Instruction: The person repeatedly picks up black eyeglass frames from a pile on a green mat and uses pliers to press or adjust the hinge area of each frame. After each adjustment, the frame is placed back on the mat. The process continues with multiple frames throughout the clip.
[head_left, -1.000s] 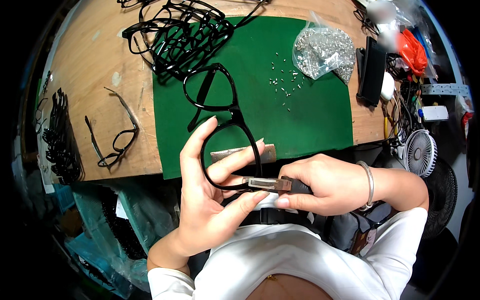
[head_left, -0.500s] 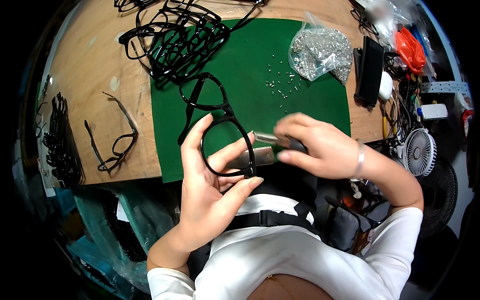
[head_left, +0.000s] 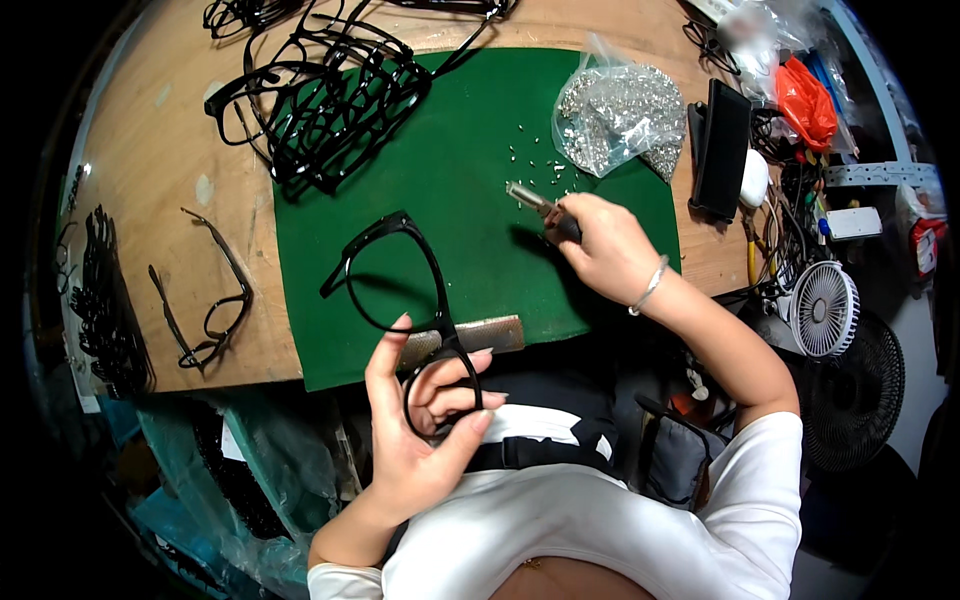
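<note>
My left hand [head_left: 420,420] grips a black eyeglass frame [head_left: 400,300] by its near rim, the far rim tilted out over the green mat [head_left: 450,170]. My right hand [head_left: 605,245] is stretched out over the mat, holding a small metal-tipped tool [head_left: 535,200] that points toward several tiny silver screws [head_left: 535,160] scattered on the mat. A flat metal file [head_left: 480,335] lies at the mat's near edge, just beside my left fingers.
A heap of black frames [head_left: 320,90] covers the mat's far left corner. A clear bag of silver screws [head_left: 615,110] lies at the far right. Loose temple arms [head_left: 215,300] rest on the wooden table [head_left: 150,150]; a black case [head_left: 722,150] and small white fan [head_left: 825,310] stand right.
My right hand left the frame and reached away to the far right over the mat with the tool. The file now lies on the mat. My left hand lowered the frame slightly.
</note>
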